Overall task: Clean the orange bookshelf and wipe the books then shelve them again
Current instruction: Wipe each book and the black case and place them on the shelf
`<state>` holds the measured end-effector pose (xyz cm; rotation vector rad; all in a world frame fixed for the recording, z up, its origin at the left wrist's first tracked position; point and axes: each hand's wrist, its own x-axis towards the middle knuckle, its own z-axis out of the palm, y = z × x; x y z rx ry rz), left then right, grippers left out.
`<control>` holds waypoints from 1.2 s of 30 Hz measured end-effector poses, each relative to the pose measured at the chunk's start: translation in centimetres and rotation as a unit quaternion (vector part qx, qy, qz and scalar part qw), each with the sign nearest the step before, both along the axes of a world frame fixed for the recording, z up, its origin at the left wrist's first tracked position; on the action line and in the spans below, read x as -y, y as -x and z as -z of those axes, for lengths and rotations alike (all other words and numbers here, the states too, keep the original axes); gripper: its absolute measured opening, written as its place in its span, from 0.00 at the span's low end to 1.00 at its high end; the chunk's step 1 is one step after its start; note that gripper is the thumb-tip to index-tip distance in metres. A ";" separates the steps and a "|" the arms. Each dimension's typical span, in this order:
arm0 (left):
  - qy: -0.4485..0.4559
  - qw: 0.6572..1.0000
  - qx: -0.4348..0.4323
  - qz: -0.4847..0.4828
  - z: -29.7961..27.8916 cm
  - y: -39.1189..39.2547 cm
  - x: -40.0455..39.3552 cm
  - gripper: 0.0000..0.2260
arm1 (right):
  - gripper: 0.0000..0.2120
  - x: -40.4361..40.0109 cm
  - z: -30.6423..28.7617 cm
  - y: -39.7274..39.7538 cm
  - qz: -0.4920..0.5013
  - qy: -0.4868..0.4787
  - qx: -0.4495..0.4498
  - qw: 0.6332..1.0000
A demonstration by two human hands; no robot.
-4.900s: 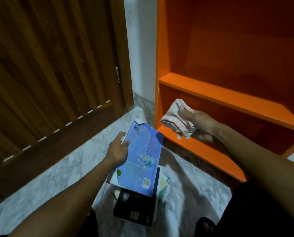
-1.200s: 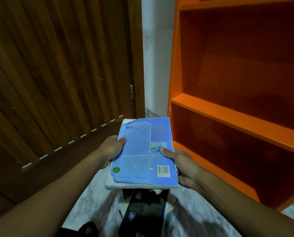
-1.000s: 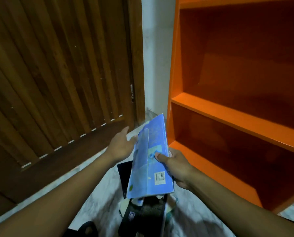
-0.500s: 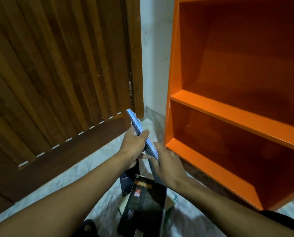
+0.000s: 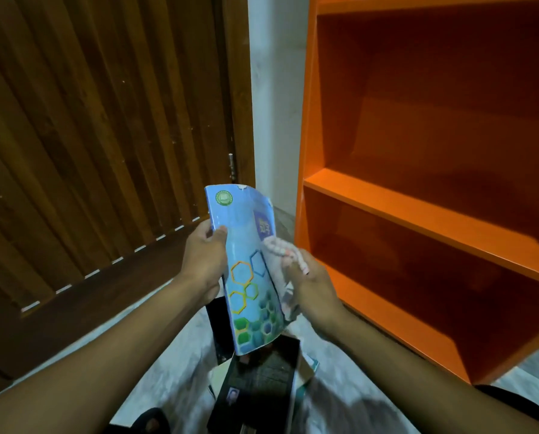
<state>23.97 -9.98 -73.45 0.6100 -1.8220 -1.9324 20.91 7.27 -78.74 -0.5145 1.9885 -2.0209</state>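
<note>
I hold a thin blue book (image 5: 246, 264) upright in front of me, its cover with coloured hexagons facing me and bowed. My left hand (image 5: 204, 256) grips its left edge, thumb on the cover. My right hand (image 5: 308, 283) holds a pale crumpled cloth (image 5: 279, 249) against the book's right edge. The orange bookshelf (image 5: 418, 208) stands at the right with its visible shelves bare. Below the book, a stack of books (image 5: 261, 380) with a black one on top lies on the floor.
A dark wooden slatted door (image 5: 105, 136) fills the left side. A strip of white wall (image 5: 274, 104) separates it from the shelf. The floor is pale marble (image 5: 174, 380). My knees and a foot show at the bottom edge.
I lifted the blue book off the stack, tipped it on edge and turned it over. Its hexagon cover now faces me. The cloth is back in view in my right hand.
</note>
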 end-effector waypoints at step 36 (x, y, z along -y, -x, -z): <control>-0.044 0.998 -0.035 0.013 -1.3 -1.4 3.8 0.13 | 0.11 -0.9 1.0 -0.4 -0.077 -0.183 -0.092 0.976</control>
